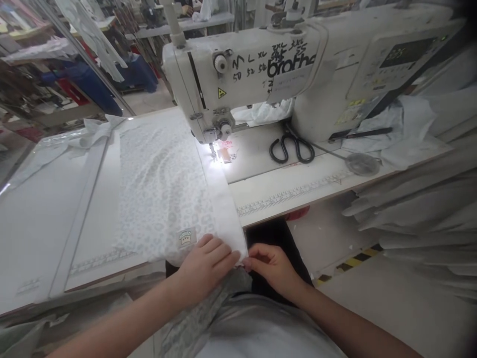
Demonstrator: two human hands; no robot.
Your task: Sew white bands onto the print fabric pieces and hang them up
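A pale grey leopard-print fabric piece [164,179] with a plain white band [223,199] along its right side lies over the table and hangs off the front edge. A small patch with a cartoon figure [185,237] sits near its lower edge. My left hand [208,263] rests on the fabric beside the patch, its fingers closed on the white band. At the band's lower right corner, my right hand [274,268] pinches the fabric edge between thumb and forefinger. The band's upper end runs under or beside the lit presser foot [213,153] of the sewing machine [253,69].
Black-handled scissors [292,150] lie on the machine bed. A ruler strip [294,194] runs along the table's front. White cloth [395,129] is heaped at the right, grey fabric [421,204] hangs below it. More white pieces [97,132] lie at the left.
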